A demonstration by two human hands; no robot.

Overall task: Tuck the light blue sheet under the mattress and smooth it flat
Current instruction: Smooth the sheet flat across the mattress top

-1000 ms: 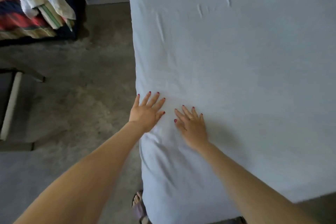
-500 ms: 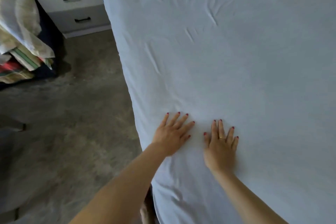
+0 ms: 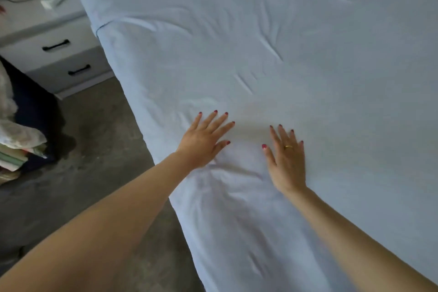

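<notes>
Both palms lie flat, fingers spread, on the light blue sheet near the mattress edge. Creases run toward twelve o'clock, dead ahead; right hand sits nearer them than left hand.

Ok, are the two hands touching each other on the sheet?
Apart. The head view shows bare sheet between the left hand and the right hand, both lying flat on it.

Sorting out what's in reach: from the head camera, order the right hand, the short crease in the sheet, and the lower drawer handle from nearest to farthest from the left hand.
1. Right hand, beside the left hand on the sheet.
2. Short crease, ahead on the sheet.
3. Lower drawer handle, off the bed, far left.
</notes>
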